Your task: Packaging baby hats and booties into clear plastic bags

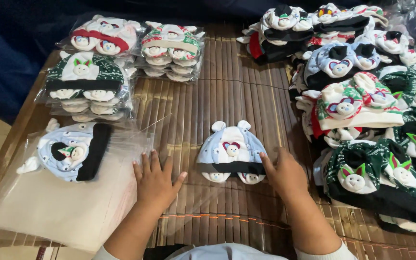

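Both forearms are bare from the wrists down to near the elbows. The left hand [154, 180] and right hand [285, 174] wear no gloves, rings or watch. Pale, whitish-blue sleeves are pushed up at the bottom edge, joining a garment of the same light colour.

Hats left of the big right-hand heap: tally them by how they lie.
Stacks of bagged hats: 3
Blue hat flat on the mat: 1
Blue hat on the pile of clear bags: 1
Total: 5
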